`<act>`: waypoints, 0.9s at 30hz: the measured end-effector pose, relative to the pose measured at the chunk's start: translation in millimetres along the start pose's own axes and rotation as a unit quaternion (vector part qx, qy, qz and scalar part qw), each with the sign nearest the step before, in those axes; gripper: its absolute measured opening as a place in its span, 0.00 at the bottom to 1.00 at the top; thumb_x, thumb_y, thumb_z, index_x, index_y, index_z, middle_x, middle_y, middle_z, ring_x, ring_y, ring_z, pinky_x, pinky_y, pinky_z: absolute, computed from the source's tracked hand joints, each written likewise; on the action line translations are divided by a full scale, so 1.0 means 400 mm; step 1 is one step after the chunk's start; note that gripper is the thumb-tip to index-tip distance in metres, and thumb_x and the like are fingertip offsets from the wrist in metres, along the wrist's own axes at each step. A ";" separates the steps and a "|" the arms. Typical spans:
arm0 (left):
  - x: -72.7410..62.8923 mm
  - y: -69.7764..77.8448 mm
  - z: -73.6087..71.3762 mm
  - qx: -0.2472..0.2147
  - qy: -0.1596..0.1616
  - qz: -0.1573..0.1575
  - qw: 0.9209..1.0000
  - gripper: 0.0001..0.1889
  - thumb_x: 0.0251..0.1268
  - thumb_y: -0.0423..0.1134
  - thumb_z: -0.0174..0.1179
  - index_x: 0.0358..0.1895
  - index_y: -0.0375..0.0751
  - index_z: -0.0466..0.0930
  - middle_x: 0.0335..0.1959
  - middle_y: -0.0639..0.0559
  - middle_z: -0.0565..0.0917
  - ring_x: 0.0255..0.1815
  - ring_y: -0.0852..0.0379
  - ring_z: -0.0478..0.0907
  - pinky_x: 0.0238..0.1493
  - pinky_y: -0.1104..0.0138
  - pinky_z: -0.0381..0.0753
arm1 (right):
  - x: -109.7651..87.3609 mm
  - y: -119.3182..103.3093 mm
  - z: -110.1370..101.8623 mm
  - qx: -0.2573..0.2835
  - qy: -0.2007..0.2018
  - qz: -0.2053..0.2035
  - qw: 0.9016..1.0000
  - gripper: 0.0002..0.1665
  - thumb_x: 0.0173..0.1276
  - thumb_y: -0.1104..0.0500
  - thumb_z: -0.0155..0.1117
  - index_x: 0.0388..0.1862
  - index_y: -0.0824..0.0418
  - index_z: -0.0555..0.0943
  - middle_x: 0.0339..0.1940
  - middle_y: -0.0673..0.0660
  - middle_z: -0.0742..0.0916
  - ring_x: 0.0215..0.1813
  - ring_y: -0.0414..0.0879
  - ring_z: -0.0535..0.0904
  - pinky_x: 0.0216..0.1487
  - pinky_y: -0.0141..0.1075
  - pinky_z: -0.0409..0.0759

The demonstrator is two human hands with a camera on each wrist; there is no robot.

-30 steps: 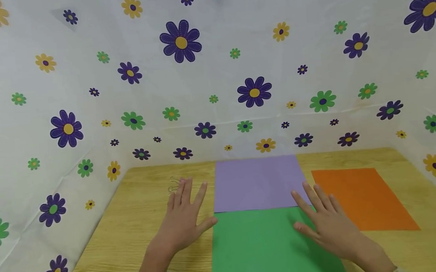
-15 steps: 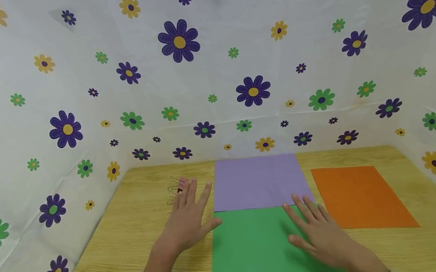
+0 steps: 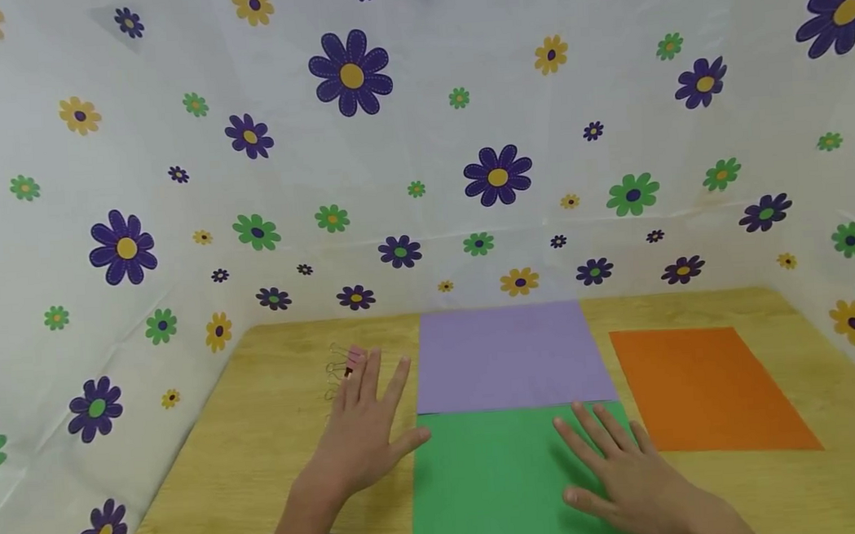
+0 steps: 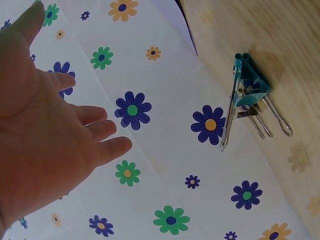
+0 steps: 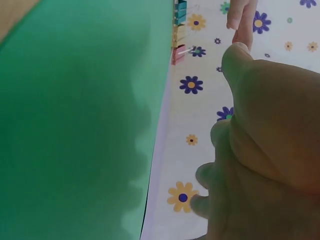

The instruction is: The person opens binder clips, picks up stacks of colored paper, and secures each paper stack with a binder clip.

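Observation:
My left hand point(image 3: 361, 442) hovers with fingers spread over the wooden table, left of the papers, and holds nothing. It partly hides a row of binder clips, with a pink binder clip point(image 3: 356, 356) showing past its fingertips. In the left wrist view, a teal binder clip point(image 4: 252, 82) stands to the right of the hand. My right hand point(image 3: 624, 471), fingers also spread and holding nothing, is above the right side of a green sheet point(image 3: 492, 483), its shadow falling on the paper. A purple sheet point(image 3: 510, 356) lies directly behind the green one.
An orange sheet point(image 3: 707, 385) lies on the right of the table point(image 3: 247, 441), separate from the other papers. A white flower-patterned cloth point(image 3: 419, 137) encloses the back and both sides. Teal, yellow and pink clips line up beyond the green sheet in the right wrist view.
The right hand has moved left and closer to the body, away from the purple sheet. The left hand has shifted slightly, uncovering more of the binder clips. The sheets have stayed put.

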State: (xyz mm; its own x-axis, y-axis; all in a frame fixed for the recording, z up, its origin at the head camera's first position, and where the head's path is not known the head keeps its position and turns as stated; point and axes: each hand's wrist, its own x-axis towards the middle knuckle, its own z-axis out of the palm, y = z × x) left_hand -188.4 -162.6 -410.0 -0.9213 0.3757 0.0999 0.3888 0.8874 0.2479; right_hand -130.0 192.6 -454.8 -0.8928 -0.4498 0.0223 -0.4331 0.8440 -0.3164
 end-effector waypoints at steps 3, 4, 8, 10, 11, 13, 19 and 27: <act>0.002 -0.001 -0.005 0.001 0.007 0.004 1.000 0.47 0.67 0.63 0.57 0.81 0.48 0.44 0.80 0.33 0.37 0.80 0.33 0.39 0.73 0.38 0.45 | 0.004 -0.004 0.000 0.007 -0.026 0.005 1.000 0.48 0.71 0.31 0.52 0.81 0.51 0.54 0.81 0.65 0.53 0.79 0.68 0.46 0.65 0.75 0.46; 0.002 0.000 -0.006 0.002 0.006 0.003 1.000 0.47 0.67 0.63 0.57 0.81 0.49 0.44 0.80 0.34 0.37 0.80 0.34 0.38 0.73 0.38 0.45 | 0.004 -0.005 0.002 0.010 -0.038 0.006 0.999 0.49 0.70 0.30 0.52 0.81 0.51 0.54 0.81 0.65 0.53 0.79 0.69 0.45 0.65 0.76 0.45; -0.004 -0.002 -0.006 0.000 0.000 -0.003 1.000 0.47 0.67 0.63 0.57 0.81 0.49 0.44 0.80 0.34 0.36 0.80 0.34 0.36 0.73 0.38 0.45 | 0.002 -0.007 0.014 0.018 -0.074 -0.002 0.997 0.53 0.66 0.28 0.54 0.81 0.51 0.52 0.80 0.67 0.53 0.78 0.71 0.45 0.61 0.79 0.45; -0.005 -0.003 -0.006 0.004 0.000 -0.003 1.000 0.47 0.68 0.63 0.57 0.81 0.48 0.44 0.80 0.33 0.36 0.80 0.35 0.35 0.73 0.37 0.46 | 0.001 -0.006 0.019 0.023 -0.088 -0.002 0.996 0.55 0.65 0.27 0.55 0.81 0.51 0.51 0.80 0.67 0.53 0.78 0.72 0.45 0.61 0.80 0.45; -0.004 -0.004 -0.006 0.004 0.002 -0.002 1.000 0.47 0.68 0.62 0.57 0.81 0.48 0.44 0.80 0.33 0.36 0.80 0.35 0.34 0.73 0.37 0.46 | 0.001 -0.005 0.020 0.023 -0.088 -0.005 0.996 0.55 0.64 0.26 0.55 0.81 0.51 0.51 0.80 0.68 0.53 0.78 0.72 0.45 0.60 0.80 0.45; -0.003 -0.005 -0.007 0.008 0.001 0.001 1.000 0.47 0.68 0.63 0.56 0.81 0.48 0.44 0.80 0.33 0.34 0.80 0.35 0.33 0.73 0.37 0.46 | -0.001 -0.003 0.022 0.023 -0.091 -0.007 0.996 0.56 0.64 0.26 0.56 0.82 0.50 0.51 0.80 0.68 0.53 0.78 0.72 0.46 0.60 0.80 0.45; -0.005 -0.006 -0.005 0.004 -0.010 -0.001 1.000 0.47 0.68 0.63 0.55 0.81 0.49 0.42 0.80 0.34 0.33 0.80 0.35 0.32 0.73 0.37 0.45 | -0.008 0.001 0.026 0.034 -0.106 -0.012 0.994 0.57 0.62 0.27 0.59 0.81 0.51 0.52 0.80 0.69 0.53 0.77 0.74 0.46 0.60 0.80 0.47; -0.005 -0.005 -0.002 0.012 -0.005 0.002 1.000 0.47 0.68 0.64 0.55 0.81 0.48 0.43 0.80 0.33 0.33 0.80 0.33 0.35 0.73 0.37 0.46 | -0.014 0.004 0.032 0.029 -0.111 -0.024 0.993 0.59 0.59 0.28 0.62 0.79 0.58 0.56 0.79 0.71 0.55 0.76 0.75 0.49 0.59 0.79 0.51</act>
State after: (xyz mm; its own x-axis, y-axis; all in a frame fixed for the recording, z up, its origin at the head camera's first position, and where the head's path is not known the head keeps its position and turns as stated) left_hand -187.4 -165.4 -410.2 -0.9197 0.3820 0.0911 0.3926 0.8918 0.2250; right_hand -124.2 192.7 -467.6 -0.8196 -0.5476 -0.1686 -0.4606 0.8047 -0.3746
